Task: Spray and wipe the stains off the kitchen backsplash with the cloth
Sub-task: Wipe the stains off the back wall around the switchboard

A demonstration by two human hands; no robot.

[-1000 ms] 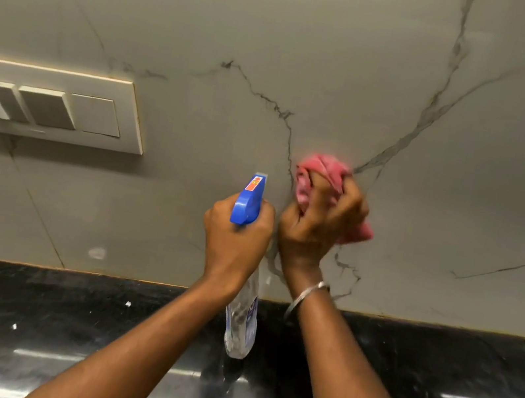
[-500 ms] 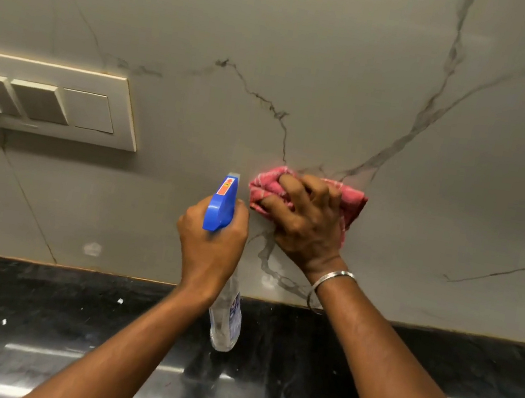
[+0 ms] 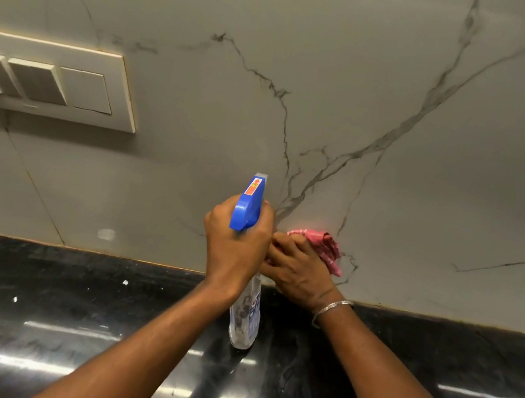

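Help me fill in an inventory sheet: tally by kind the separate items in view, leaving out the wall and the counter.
Spray bottle: 1
Cloth: 1
Switch panel: 1
Bangle: 1
Total: 4

Spray bottle [image 3: 244, 314] left of cloth [image 3: 329, 246], before backsplash [image 3: 218, 0].

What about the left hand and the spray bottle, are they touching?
Touching. Head view shows the left hand gripping the spray bottle below its nozzle.
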